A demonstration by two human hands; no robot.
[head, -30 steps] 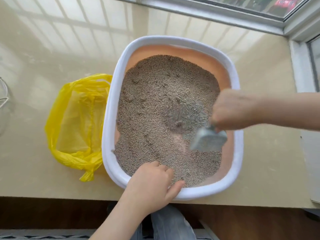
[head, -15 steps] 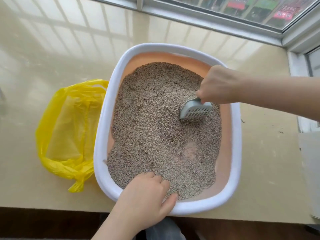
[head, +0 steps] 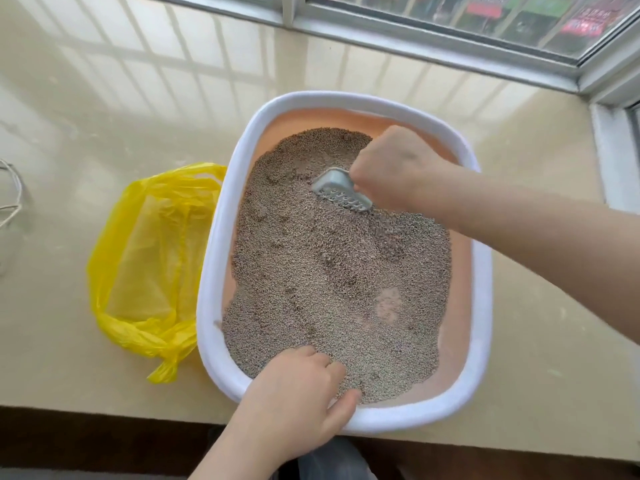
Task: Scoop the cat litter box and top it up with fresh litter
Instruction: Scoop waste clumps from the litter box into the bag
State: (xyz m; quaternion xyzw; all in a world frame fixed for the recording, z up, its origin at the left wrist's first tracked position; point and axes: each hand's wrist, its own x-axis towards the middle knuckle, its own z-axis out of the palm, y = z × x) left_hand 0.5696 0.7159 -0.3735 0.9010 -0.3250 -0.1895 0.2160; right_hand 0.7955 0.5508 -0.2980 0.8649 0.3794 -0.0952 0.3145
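— One litter box (head: pixel 483 299) sits on the beige ledge (head: pixel 104 109) below the window (head: pixel 450 15), its white rim around an orange tub filled with grey-brown litter (head: pixel 329 278).

— Where is the scoop?

— The grey slotted scoop (head: pixel 341 190) is dug into the far part of the litter. The right hand (head: pixel 394 168) has its fingers curled round the handle, which is hidden under the fist.

— And the other hand?

— The left hand (head: pixel 298 389) grips the near rim, fingers curled over into the tub and thumb along the rim's edge, steadying the box.

— How far along does it look?

— Early to midway, by appearance. The litter is furrowed, a pale patch of bottom shows near the right side, and the yellow bag (head: pixel 149 265) just left of the box looks nearly empty. Sifting remains; no fresh litter is in view.
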